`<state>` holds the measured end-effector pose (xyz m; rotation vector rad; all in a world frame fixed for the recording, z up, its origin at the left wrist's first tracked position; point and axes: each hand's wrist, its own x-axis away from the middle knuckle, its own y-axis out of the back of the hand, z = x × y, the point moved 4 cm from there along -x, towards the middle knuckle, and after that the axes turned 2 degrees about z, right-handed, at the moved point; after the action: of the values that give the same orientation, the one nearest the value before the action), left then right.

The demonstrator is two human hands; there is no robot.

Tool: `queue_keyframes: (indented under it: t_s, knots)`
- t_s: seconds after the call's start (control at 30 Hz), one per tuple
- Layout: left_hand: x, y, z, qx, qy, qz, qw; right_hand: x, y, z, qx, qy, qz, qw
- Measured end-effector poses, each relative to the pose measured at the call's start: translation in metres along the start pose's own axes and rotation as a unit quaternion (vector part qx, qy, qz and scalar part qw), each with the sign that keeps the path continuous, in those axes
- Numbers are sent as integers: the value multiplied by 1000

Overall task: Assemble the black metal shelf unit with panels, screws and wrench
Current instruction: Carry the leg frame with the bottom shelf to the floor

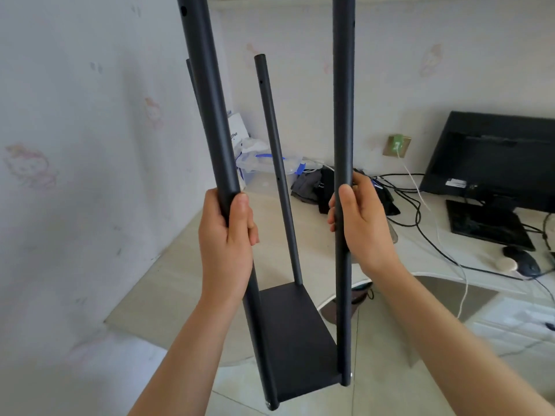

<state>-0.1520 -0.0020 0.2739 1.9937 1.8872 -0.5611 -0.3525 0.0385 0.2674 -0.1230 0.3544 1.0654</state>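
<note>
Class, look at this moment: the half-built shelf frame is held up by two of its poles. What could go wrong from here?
1. Only one panel joins the poles, so the free tops may splay or twist.
2. The left hand and right hand hold the frame above the desk; a slip could drop it.
3. The far pole swings near the clutter behind.

The room is bright with soft, even daylight; I cannot tell from which side it comes. The pale patterned wall looks washed out, and its pink drawings are faint. My left hand and my right hand are evenly lit, with only mild shadow between the fingers. The matte black metal tubes show a weak grey sheen along their length, no hard glare. The flat black panel stays very dark, with little detail. The wide lens bends the tubes and the light grey desk toward the edges. The black monitor looks slightly soft.
</note>
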Motion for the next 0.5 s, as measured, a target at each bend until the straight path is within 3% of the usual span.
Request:
queue_keyframes:
  t_s: [0.23,0.5]
  knots:
    - [46,10,-35,58,1,70,996,84,24,35,7,4,-72,997]
    - [106,-21,-68,107,11,146,983,177,85,58,31,-15,-169,985]
